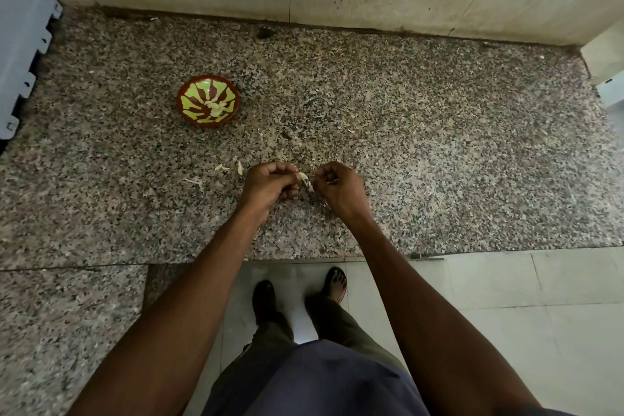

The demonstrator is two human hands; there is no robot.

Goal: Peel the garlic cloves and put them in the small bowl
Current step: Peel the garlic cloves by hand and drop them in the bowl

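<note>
A person stood at a speckled granite worktop [405, 145], seen from above. At the centre of the view, the left hand [270, 184] and right hand [337, 187] were held close together just above the stone, both with fingers curled. Between them they pinched a single garlic clove [303, 176], pale cream and partly bared, with a thin flake of papery skin hanging from it toward the right hand. At about ten o'clock from the hands, well apart from them, sat the small bowl [189, 111], round, reddish-brown with yellow-green leaf shapes fanning from its middle. A few peeled white cloves [216, 107] lay in its centre. Pale skin scraps [223, 168] were scattered on the stone at nine o'clock, just beside the left hand.
</note>
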